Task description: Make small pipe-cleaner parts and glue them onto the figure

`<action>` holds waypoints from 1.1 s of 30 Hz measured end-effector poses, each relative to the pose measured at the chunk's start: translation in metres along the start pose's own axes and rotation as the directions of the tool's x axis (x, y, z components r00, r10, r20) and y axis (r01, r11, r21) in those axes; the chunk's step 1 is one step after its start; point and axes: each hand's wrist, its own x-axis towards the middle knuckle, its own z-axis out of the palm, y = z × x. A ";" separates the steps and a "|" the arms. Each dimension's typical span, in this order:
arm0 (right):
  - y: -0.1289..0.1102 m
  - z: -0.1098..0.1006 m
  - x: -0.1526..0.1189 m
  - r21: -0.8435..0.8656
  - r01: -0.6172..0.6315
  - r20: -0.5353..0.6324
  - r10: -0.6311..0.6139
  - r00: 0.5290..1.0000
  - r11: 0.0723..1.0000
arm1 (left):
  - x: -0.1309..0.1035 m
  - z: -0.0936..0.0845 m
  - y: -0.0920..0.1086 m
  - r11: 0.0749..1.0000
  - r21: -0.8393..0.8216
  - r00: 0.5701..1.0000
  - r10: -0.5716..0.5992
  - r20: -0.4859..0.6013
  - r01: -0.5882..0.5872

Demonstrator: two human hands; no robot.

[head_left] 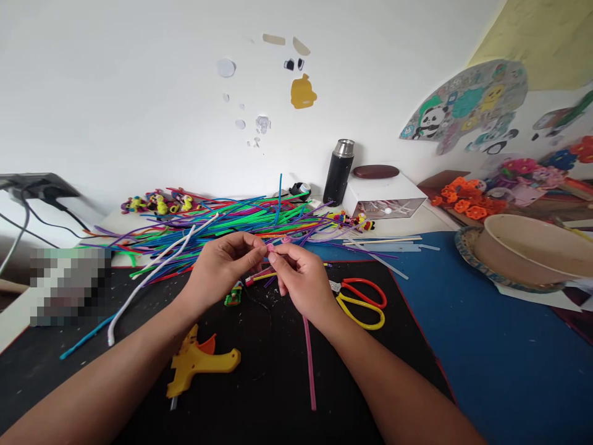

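1 pink pipe cleaner [309, 364] btwn L hand [227, 259] & R hand [303, 272] fingertips (each pinching).

A black flask [338, 176] with a silver cap [344, 148] stands near the wall [139, 93], just beside a white box [391, 188]. A dark red case [376, 172] lies on the box. Orange flowers [463, 193] sit right of it; a pale basin [542, 246] stands at far right. A yellow cutout [302, 93] adheres to the wall.
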 end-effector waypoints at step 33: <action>0.000 0.001 0.000 0.110 -0.046 0.009 0.045 0.999 0.993 | -0.002 -0.005 0.000 0.983 0.165 0.996 0.081 0.032 -0.085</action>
